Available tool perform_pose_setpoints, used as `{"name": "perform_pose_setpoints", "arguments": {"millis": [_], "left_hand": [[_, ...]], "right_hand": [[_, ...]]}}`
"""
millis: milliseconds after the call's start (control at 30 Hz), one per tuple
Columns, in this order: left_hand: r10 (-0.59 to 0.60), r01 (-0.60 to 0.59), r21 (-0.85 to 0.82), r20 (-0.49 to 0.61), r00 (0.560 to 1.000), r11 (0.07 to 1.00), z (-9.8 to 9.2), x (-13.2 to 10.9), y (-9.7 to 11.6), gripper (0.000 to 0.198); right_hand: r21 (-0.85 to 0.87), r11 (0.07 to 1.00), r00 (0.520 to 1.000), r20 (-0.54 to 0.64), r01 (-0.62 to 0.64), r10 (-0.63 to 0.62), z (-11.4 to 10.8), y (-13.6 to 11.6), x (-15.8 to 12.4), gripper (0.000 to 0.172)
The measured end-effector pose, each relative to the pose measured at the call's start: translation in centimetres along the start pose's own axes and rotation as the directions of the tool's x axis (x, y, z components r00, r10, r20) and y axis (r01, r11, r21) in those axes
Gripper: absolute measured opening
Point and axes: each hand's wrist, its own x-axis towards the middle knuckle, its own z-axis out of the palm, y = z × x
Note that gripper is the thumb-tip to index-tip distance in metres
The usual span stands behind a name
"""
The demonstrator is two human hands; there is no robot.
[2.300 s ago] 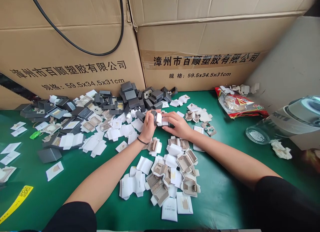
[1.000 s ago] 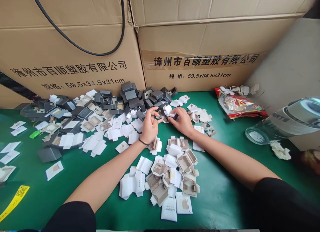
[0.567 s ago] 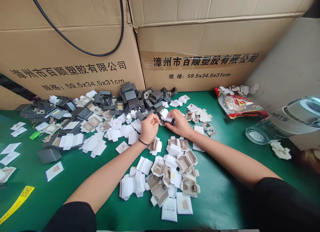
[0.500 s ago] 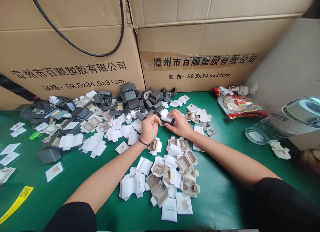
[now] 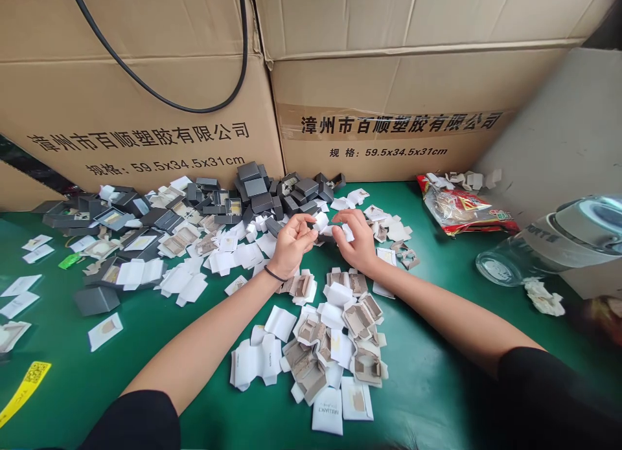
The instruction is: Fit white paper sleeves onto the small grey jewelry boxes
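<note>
My left hand (image 5: 292, 246), with a dark band on its wrist, has its fingers curled and its fingertips against a small white folded card insert (image 5: 321, 221). Facing it, my right hand (image 5: 358, 241) is curved, its thumb apart from its fingers. Another white piece (image 5: 348, 232) shows in the gap of that hand; I cannot make out whether it is touched. Dark box parts between the hands are partly hidden. Behind them lies a heap of small dark grey boxes (image 5: 255, 188). Torn white and brown card inserts (image 5: 311, 369) are piled nearer to me.
Large cardboard cartons (image 5: 389, 87) stand along the back, and a black cable (image 5: 194, 109) hangs before them. On the right are a red snack bag (image 5: 466, 210), a clear bottle (image 5: 544, 249) and a crumpled tissue (image 5: 544, 297). A yellow strip (image 5: 24, 395) lies at left on the green table (image 5: 427, 398).
My hands have moved slightly apart. The fingers of my right hand have loosened from around the dark box piece, and the left fingers have spread a little. The view has shifted slightly.
</note>
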Motion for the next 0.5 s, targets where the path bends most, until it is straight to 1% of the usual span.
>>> {"name": "perform_pose_setpoints", "arguments": {"millis": [33, 67, 100, 133, 200, 267, 333, 400, 467, 500], "left_hand": [[-0.016, 0.017, -0.041, 0.03, 0.999, 0.999, 0.3, -0.1, 0.4, 0.025], [-0.026, 0.031, -0.071, 0.059, 0.998, 0.997, 0.5, -0.3, 0.8, 0.027], [-0.031, 0.038, -0.093, 0.077, 0.997, 0.995, 0.7, -0.4, 1.2, 0.028], [-0.033, 0.043, -0.107, 0.089, 0.995, 0.993, 0.9, -0.5, 1.5, 0.028], [-0.033, 0.044, -0.123, 0.088, 0.996, 0.991, 1.2, -0.8, 1.8, 0.029], [-0.044, 0.055, -0.126, 0.091, 0.995, 0.991, 1.5, -1.0, 1.8, 0.029], [-0.06, 0.074, -0.121, 0.112, 0.992, 0.99, 1.8, -1.3, 1.8, 0.029], [-0.053, 0.066, -0.099, 0.128, 0.99, 0.993, 2.0, -1.6, 1.7, 0.028], [-0.015, 0.022, -0.053, 0.125, 0.992, 0.998, 2.3, -1.9, 1.7, 0.029], [0.01, -0.007, -0.023, 0.126, 0.992, 1.0, 2.3, -2.1, 1.7, 0.029]], "right_hand": [[0.102, 0.994, 0.998, 0.051, -0.033, 0.028, 0.0, -0.5, -0.1, 0.019], [0.219, 0.972, 0.988, 0.14, -0.089, 0.059, 0.2, -1.0, -0.1, 0.022], [0.34, 0.926, 0.968, 0.238, -0.166, 0.086, 0.4, -1.4, -0.2, 0.026], [0.443, 0.86, 0.941, 0.318, -0.255, 0.116, 0.6, -1.7, -0.3, 0.03], [0.585, 0.7, 0.891, 0.42, -0.41, 0.17, 1.2, -1.9, -0.5, 0.034], [0.643, 0.567, 0.845, 0.494, -0.515, 0.207, 1.6, -1.9, -0.7, 0.032], [0.655, 0.471, 0.797, 0.565, -0.591, 0.215, 1.8, -1.9, -0.8, 0.026], [0.661, 0.379, 0.755, 0.623, -0.648, 0.205, 1.8, -2.1, -0.9, 0.022], [0.673, 0.314, 0.738, 0.649, -0.67, 0.183, 1.7, -2.2, -1.0, 0.019], [0.678, 0.306, 0.739, 0.653, -0.669, 0.168, 1.6, -2.2, -1.0, 0.018]]}}
